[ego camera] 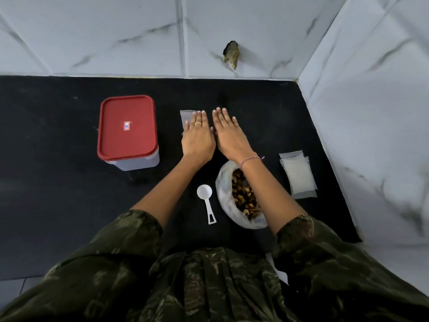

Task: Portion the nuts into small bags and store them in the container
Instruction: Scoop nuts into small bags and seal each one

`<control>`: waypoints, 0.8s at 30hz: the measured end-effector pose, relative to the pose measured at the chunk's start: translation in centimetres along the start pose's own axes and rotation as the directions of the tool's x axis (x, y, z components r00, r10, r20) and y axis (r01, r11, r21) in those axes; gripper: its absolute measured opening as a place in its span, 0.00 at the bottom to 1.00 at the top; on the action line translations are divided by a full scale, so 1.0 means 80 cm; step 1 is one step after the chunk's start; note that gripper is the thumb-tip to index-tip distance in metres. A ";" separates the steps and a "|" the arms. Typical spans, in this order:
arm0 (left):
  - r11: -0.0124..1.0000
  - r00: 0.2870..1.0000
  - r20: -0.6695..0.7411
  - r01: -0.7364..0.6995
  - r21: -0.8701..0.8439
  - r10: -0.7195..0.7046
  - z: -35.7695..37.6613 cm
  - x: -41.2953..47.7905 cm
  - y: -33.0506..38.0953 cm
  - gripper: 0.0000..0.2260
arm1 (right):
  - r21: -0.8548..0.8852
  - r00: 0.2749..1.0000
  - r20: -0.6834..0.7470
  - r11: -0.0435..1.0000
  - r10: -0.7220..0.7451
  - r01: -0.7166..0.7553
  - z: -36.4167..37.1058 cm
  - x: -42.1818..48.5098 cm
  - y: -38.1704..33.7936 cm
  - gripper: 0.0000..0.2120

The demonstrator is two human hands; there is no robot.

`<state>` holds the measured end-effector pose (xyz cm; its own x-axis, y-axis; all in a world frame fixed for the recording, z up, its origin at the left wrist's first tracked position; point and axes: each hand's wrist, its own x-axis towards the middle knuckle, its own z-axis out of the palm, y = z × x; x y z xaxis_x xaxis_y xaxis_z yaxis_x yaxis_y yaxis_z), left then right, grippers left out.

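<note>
My left hand [198, 135] lies flat, palm down, with straight fingers on a small clear bag [185, 117] on the black counter. Beside it my right hand [228, 133] also lies flat with straight fingers on the counter. Under my right forearm an open white plastic bag of nuts [241, 196] rests on the counter. A white measuring scoop [205, 196] lies just left of that bag. A clear container with a red lid [126, 130], closed, stands to the left. A stack of small empty bags [298, 174] lies at the right.
The black counter [58, 194] ends at a white marbled tile wall behind and on the right. A dark hole with debris [231, 54] shows in the back wall. My camouflage-patterned sleeves fill the lower part of the view.
</note>
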<state>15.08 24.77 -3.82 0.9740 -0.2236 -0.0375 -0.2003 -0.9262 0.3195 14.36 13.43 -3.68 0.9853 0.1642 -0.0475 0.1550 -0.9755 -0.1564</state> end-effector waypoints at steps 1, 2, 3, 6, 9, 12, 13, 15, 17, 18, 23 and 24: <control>1.000 1.000 -0.006 -0.008 -0.008 0.008 -0.002 -0.005 0.007 0.24 | 0.001 1.000 -0.011 1.000 0.001 -0.001 -0.003 -0.008 0.004 0.25; 1.000 1.000 -0.011 -0.016 -0.015 0.016 -0.003 -0.009 0.015 0.24 | 0.001 1.000 -0.022 1.000 0.001 -0.001 -0.007 -0.016 0.009 0.25; 1.000 1.000 -0.013 -0.020 -0.021 0.019 -0.004 -0.014 0.023 0.24 | 0.000 0.999 -0.032 1.000 0.002 -0.002 -0.010 -0.025 0.013 0.25; 0.998 1.000 -0.016 -0.026 -0.061 0.025 -0.006 -0.026 0.048 0.24 | -0.004 0.998 -0.055 1.000 0.008 -0.009 -0.018 -0.049 0.027 0.25; 0.991 0.999 -0.018 -0.042 -0.129 0.040 -0.006 -0.042 0.078 0.23 | 0.009 0.998 -0.061 1.000 0.019 -0.019 -0.027 -0.073 0.047 0.26; 0.962 0.999 -0.037 -0.044 -0.270 0.035 -0.003 -0.058 0.111 0.22 | 0.117 0.992 -0.121 0.993 0.040 -0.025 -0.036 -0.097 0.070 0.23; 0.942 0.999 -0.035 -0.033 -0.333 0.023 -0.001 -0.061 0.122 0.22 | 0.162 0.987 -0.151 0.986 0.060 -0.035 -0.039 -0.106 0.078 0.22; 0.895 1.000 0.007 0.000 -0.447 0.003 0.004 -0.064 0.142 0.22 | 0.206 0.974 -0.197 0.976 0.112 -0.071 -0.042 -0.122 0.094 0.21; 0.844 0.998 0.061 0.047 -0.535 -0.016 0.008 -0.067 0.164 0.21 | 0.209 0.958 -0.230 0.970 0.171 -0.123 -0.043 -0.139 0.113 0.20; 0.821 0.995 0.095 0.071 -0.566 -0.020 0.011 -0.068 0.175 0.21 | 0.218 0.948 -0.239 0.963 0.208 -0.156 -0.042 -0.147 0.123 0.21; 0.607 0.931 0.359 0.327 -0.724 -0.073 0.033 -0.077 0.219 0.08 | 0.258 0.890 -0.184 0.894 0.418 -0.366 -0.029 -0.181 0.165 0.22; 0.520 0.913 0.400 0.384 -0.763 -0.088 0.040 -0.079 0.225 0.07 | 0.253 0.880 -0.165 0.882 0.445 -0.398 -0.025 -0.185 0.171 0.23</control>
<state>4.97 8.52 -0.86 0.8639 -0.2441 -0.4405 0.3509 -0.3357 0.8742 2.03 -2.62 -3.16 0.9481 -0.3138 0.0510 -0.2741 -0.8882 -0.3688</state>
